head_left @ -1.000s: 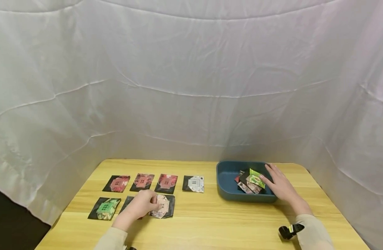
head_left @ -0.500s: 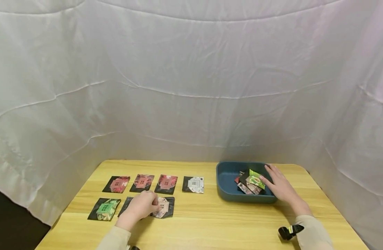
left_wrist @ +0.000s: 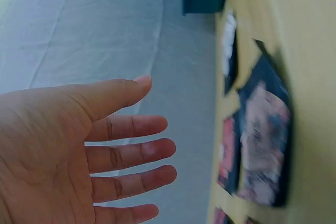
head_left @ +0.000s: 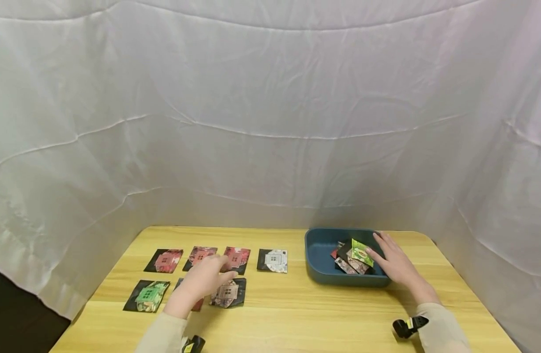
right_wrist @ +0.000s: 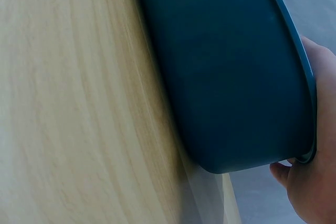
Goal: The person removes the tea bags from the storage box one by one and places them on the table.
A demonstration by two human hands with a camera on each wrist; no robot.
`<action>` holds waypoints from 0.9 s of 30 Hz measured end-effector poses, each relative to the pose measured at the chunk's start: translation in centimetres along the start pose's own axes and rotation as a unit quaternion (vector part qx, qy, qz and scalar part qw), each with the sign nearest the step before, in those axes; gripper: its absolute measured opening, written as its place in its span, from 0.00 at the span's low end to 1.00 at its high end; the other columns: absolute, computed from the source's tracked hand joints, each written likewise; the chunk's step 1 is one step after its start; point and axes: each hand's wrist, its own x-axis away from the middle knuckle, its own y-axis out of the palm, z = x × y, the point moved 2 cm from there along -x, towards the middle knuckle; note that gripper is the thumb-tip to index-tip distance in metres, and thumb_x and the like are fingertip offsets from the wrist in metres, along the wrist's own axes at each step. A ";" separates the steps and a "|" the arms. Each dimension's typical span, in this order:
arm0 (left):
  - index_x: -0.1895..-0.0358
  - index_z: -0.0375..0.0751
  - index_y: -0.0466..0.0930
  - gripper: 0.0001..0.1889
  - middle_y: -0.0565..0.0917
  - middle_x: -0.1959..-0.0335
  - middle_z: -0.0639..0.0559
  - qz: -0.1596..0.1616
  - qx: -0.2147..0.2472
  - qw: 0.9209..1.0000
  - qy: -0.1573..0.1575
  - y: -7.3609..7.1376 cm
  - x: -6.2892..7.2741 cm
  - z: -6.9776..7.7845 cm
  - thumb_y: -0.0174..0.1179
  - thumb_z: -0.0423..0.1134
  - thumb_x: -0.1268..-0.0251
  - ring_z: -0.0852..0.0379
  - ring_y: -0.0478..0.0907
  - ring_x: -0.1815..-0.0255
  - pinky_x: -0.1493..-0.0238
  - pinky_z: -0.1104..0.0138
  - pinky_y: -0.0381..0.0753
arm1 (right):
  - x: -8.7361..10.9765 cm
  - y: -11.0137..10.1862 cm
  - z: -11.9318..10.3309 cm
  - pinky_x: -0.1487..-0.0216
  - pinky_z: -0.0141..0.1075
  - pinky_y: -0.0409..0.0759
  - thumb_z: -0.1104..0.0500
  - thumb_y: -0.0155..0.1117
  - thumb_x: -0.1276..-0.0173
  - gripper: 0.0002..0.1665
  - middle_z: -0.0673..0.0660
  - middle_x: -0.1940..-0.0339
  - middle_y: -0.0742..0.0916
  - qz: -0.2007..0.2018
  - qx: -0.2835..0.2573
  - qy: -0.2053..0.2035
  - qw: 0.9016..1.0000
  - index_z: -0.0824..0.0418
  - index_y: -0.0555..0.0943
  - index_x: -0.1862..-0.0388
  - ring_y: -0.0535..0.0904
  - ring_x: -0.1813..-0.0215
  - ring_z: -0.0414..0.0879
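- At four o'clock, head view: blue container, holding overlapped packets, green packet uppermost; lower ones partly hidden.
- At its three o'clock rim: right hand, fingers extended, thumb over the edge; some fingertips obscured, right wrist view.
- At seven o'clock: left hand, fingers straight and spread; just beside, pink-beige packet, on the surface.
- Beneath left hand: red-edged packet, mostly covered.
- At one o'clock, left wrist view: container, cut off.
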 end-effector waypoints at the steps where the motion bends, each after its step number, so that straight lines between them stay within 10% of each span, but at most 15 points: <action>1: 0.57 0.47 0.82 0.12 0.84 0.66 0.56 0.004 -0.001 1.000 0.003 -0.2 -0.1 0.3 0.63 0.50 0.36 0.59 0.78 0.70 0.68 0.63 0.78 | 0.0 0.0 0.0 0.29 0.69 0.46 0.36 0.46 0.25 0.47 0.74 0.22 0.53 -0.001 0.000 0.000 1.000 0.66 0.51 0.22 0.46 0.23 0.72; 6: 0.47 0.45 0.81 0.17 0.85 0.51 0.48 0.026 0.016 0.999 0.029 -0.7 -0.9 2.1 0.61 0.50 0.33 0.50 0.83 0.53 0.53 0.54 0.83 | 0.0 0.0 0.0 0.29 0.70 0.46 0.36 0.46 0.25 0.47 0.74 0.22 0.53 -0.004 0.002 0.000 1.000 0.66 0.50 0.22 0.45 0.23 0.73; 12: 0.49 0.46 0.82 0.17 0.85 0.52 0.50 0.051 0.022 0.996 0.074 -0.9 -2.2 4.5 0.58 0.51 0.31 0.52 0.82 0.55 0.52 0.56 0.81 | 0.0 0.1 0.1 0.30 0.70 0.46 0.37 0.46 0.25 0.47 0.75 0.23 0.53 -0.002 0.003 -0.002 1.000 0.67 0.51 0.22 0.46 0.23 0.73; 27: 0.42 0.43 0.79 0.20 0.83 0.43 0.49 0.029 0.132 0.981 0.136 1.2 -6.5 10.9 0.51 0.51 0.25 0.50 0.78 0.39 0.38 0.55 0.76 | 0.0 -0.1 -0.2 0.30 0.70 0.48 0.39 0.48 0.25 0.45 0.75 0.23 0.54 0.001 0.010 0.001 1.000 0.68 0.52 0.23 0.47 0.24 0.73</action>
